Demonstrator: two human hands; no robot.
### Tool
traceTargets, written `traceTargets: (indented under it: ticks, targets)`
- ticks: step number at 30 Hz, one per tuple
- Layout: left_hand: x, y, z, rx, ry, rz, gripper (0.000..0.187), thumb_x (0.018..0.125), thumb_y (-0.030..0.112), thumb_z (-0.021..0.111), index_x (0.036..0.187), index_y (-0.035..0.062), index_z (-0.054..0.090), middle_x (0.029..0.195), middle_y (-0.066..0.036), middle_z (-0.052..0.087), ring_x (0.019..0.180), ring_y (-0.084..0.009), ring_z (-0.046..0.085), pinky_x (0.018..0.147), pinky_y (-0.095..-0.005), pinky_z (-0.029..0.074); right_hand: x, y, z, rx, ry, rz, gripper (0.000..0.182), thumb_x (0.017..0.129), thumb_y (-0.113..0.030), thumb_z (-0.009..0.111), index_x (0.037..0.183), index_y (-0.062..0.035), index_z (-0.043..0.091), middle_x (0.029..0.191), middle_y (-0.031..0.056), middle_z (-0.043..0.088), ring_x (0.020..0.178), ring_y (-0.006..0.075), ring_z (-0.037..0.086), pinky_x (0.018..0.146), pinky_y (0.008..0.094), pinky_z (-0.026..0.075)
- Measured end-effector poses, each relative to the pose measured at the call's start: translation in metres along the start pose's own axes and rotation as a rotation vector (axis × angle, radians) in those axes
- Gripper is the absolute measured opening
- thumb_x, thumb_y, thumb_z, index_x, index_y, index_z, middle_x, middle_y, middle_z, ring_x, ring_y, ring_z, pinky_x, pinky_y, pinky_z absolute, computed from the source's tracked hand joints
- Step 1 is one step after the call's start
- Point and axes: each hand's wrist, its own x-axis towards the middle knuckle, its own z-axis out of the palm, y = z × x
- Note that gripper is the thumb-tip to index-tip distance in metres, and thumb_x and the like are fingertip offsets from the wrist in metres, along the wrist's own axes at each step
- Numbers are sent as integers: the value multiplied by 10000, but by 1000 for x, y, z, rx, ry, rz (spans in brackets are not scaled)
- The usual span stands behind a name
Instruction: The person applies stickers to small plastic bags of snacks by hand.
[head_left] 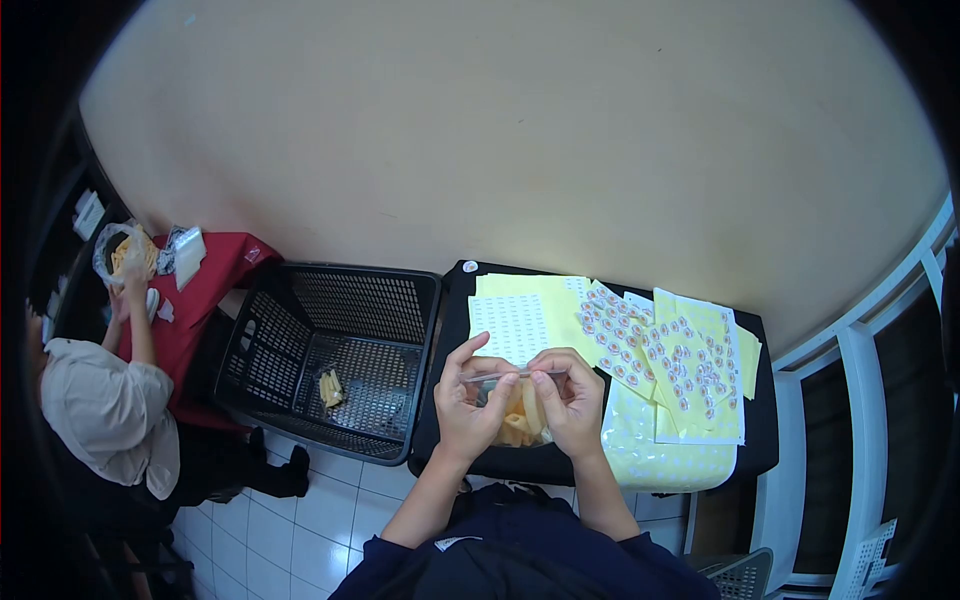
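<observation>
A clear plastic bag with yellow-orange snack pieces inside hangs in front of me, over the near edge of the black-covered table. My left hand is closed on the left part of its top edge, thumb and fingers pinched together. On the right part of the same edge, my right hand pinches in the same way. The thumbs nearly meet at the middle. Just beyond my hands lies a sheet of small printed labels. Sheets with round stickers are spread to the right.
Left of the table stands a black plastic crate with a small yellow packet in it. A co-worker handles a clear bag at a red-covered table. White metal bars rise at the right.
</observation>
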Motion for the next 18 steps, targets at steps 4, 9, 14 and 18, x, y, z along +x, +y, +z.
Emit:
traceTargets:
  ticks: [4, 9, 14, 18]
  targets:
    - [-3, 0, -2, 8, 11, -9, 490, 733, -64, 568, 1172, -37, 352, 797, -71, 570, 753, -96, 555, 710, -210, 451, -5, 1, 4, 0, 28, 10, 55, 764, 17, 541, 813, 42, 541, 867, 104, 550, 807, 122, 541, 728, 240, 447]
    - [-2, 4, -4, 9, -3, -1, 493, 732, -62, 567, 1173, -37, 348, 800, -71, 567, 750, -93, 553, 703, -205, 450, -6, -6, 9, 96, 96, -35, 70, 778, 16, 525, 842, 44, 531, 902, 111, 538, 819, 125, 533, 730, 239, 442]
    - [-2, 3, -3, -35, -21, -24, 482, 736, -39, 586, 1162, -43, 361, 797, -105, 593, 782, -131, 574, 738, -245, 450, -12, -5, 4, -10, 89, -19, 74, 798, 10, 508, 862, 43, 522, 929, 113, 526, 849, 125, 523, 747, 236, 439]
    - [-4, 6, 0, -50, -44, -52, 487, 736, -40, 584, 1166, -42, 356, 792, -103, 593, 773, -130, 576, 739, -247, 448, -16, -8, 6, -8, 143, -32, 75, 803, -1, 510, 865, 42, 516, 926, 109, 524, 847, 124, 522, 749, 234, 439]
